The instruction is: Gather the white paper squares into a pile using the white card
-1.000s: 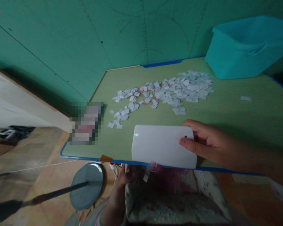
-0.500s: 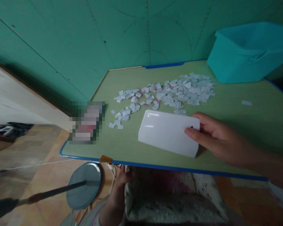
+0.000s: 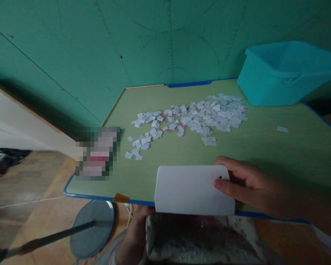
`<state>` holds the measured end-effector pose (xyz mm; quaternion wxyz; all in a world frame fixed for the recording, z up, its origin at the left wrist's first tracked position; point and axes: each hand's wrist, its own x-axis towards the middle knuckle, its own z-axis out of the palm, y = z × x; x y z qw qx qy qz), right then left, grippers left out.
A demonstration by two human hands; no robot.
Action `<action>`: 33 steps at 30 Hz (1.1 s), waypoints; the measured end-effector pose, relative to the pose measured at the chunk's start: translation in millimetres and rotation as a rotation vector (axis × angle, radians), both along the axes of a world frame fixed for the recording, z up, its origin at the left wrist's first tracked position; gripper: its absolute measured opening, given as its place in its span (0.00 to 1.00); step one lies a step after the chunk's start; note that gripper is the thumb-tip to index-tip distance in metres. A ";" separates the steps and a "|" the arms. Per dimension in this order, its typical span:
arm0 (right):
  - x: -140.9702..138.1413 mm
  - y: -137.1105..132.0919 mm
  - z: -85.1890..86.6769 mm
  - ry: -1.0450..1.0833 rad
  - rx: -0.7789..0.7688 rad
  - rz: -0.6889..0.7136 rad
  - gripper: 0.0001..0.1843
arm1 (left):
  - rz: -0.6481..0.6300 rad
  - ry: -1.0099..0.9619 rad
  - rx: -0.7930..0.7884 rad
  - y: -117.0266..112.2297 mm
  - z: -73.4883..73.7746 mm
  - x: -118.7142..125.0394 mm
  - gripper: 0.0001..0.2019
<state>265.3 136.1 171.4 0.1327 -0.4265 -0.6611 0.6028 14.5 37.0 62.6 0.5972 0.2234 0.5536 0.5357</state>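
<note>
Pale green table (image 3: 179,156) with blue trim, wood-look floor (image 3: 52,213) showing below it on the left. Closest to me there's a stained cloth (image 3: 204,244) sagging below the near edge. Left hand (image 3: 140,217) is at its left side, partly hidden under the tabletop, so I can't tell if it's gripping anything. Right hand (image 3: 245,186) has a white scraper (image 3: 187,189) pinched by the end with the hole, thumb on top, fingers tucked behind. It's at the near edge, long side overlapping the trim. Orange tape (image 3: 121,198) on that edge too, further left. Past that, a pixelated thing (image 3: 99,152) on the left, then loads of paper scraps (image 3: 217,114) strewn across the middle, thickest toward the right, plus 1 loner (image 3: 282,129). Teal bin (image 3: 276,86) at the back right, green wall (image 3: 77,40) behind.
</note>
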 end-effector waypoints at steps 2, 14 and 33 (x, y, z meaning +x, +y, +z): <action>-0.3 0.3 3.1 0.016 -0.060 0.035 0.13 | 0.006 0.030 -0.001 1.3 1.4 0.0 0.03; 0.4 4.2 -0.9 0.036 -0.052 -0.052 0.14 | -0.039 -0.017 0.034 -3.8 -17.2 -8.7 0.10; -2.7 8.0 -9.0 0.118 0.027 -0.257 0.15 | -0.002 0.077 -0.142 -7.1 -74.3 -33.8 0.16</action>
